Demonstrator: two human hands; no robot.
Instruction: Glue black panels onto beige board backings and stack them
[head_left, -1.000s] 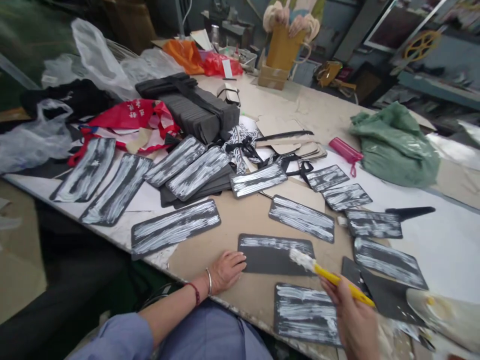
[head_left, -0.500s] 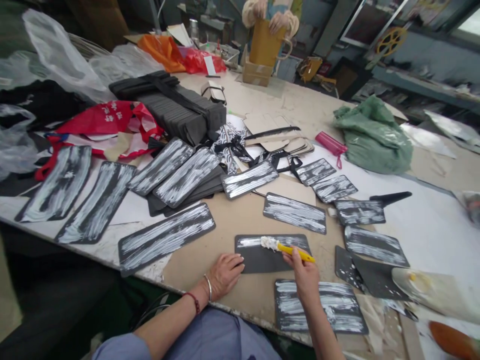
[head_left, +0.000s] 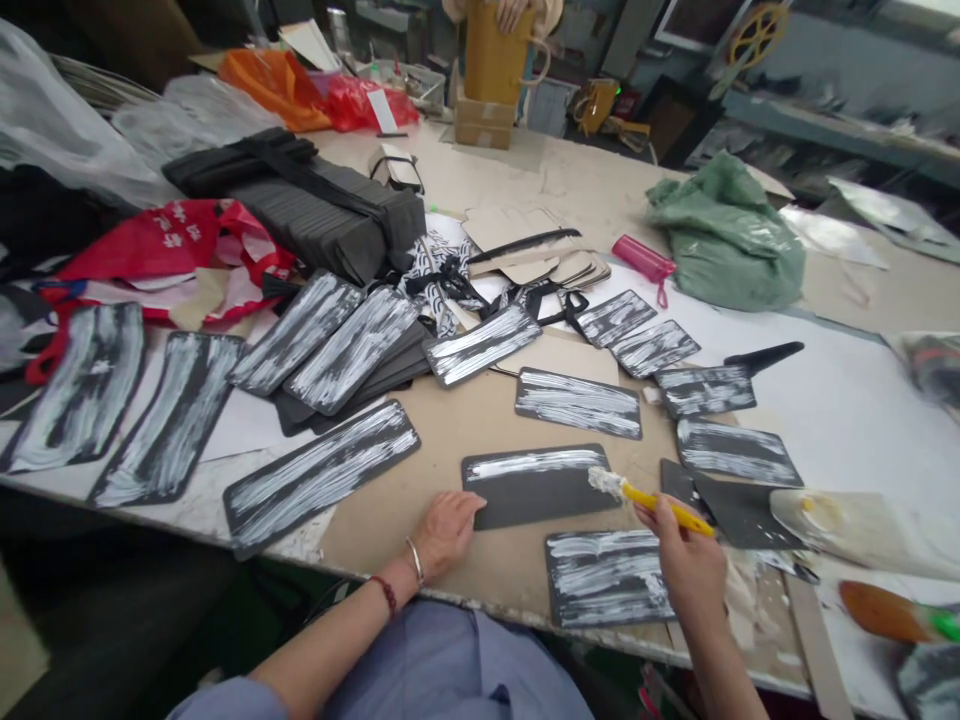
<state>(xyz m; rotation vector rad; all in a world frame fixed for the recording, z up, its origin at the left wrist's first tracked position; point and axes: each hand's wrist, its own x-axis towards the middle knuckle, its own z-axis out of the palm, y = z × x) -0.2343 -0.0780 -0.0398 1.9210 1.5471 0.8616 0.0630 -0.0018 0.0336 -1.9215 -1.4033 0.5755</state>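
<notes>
Gripping yellow brush [head_left: 639,496] by handle, right hand [head_left: 694,575], at dark panel's [head_left: 532,496] right end. Resting left hand [head_left: 444,530], unclenched, on left edge, probably against sliding.

Yellow-handled brush [head_left: 667,508], white-coated bristles at the right end of a partly streaked dark panel [head_left: 536,488].

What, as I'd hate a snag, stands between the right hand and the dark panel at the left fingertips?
Nothing visible but the brush in the right hand, its bristles at the right end of the dark panel. The left hand is at the opposite end, out of that path.
</notes>
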